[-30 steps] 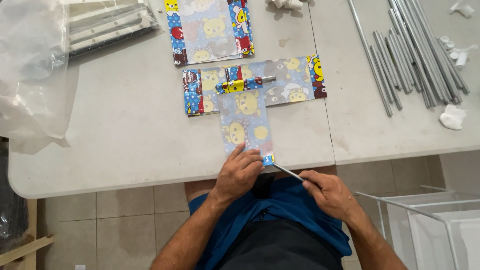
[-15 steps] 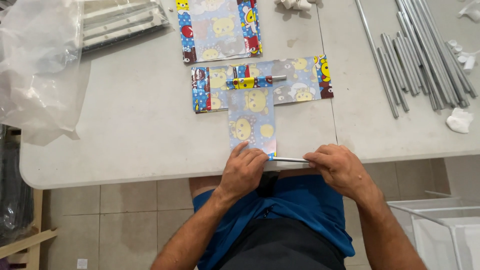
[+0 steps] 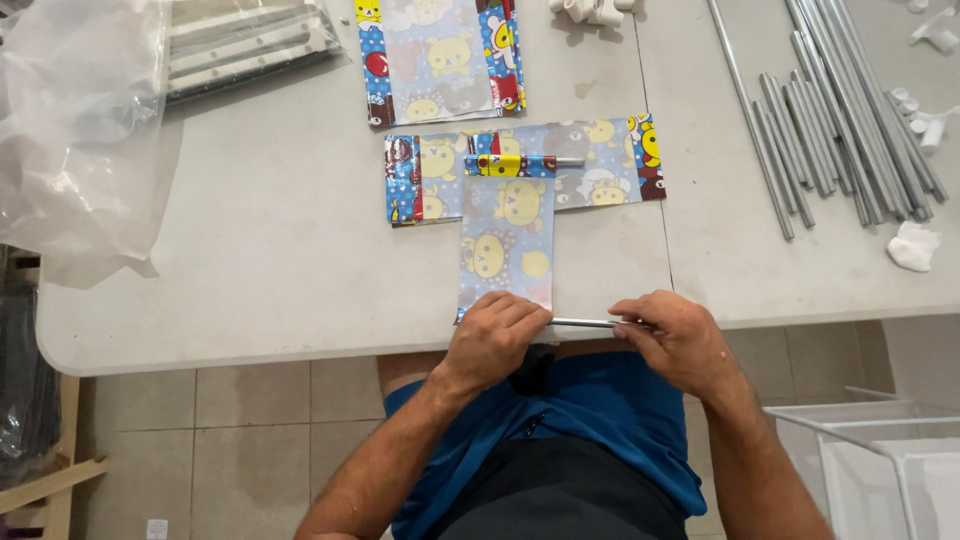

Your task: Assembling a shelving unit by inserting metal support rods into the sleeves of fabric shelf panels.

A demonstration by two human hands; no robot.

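Threading step, by the look of it: left hand (image 3: 492, 338) pins the near end of the cartoon-print fabric strip (image 3: 506, 240) at the desk (image 3: 250, 250) edge, right hand (image 3: 682, 338) pinches a thin metal rod (image 3: 585, 323) level with the hem. Next move needs rod and hem opening kept in line. Clear plastic bag (image 3: 80, 130) crumpled far left, more printed panels (image 3: 440, 55) at the back.
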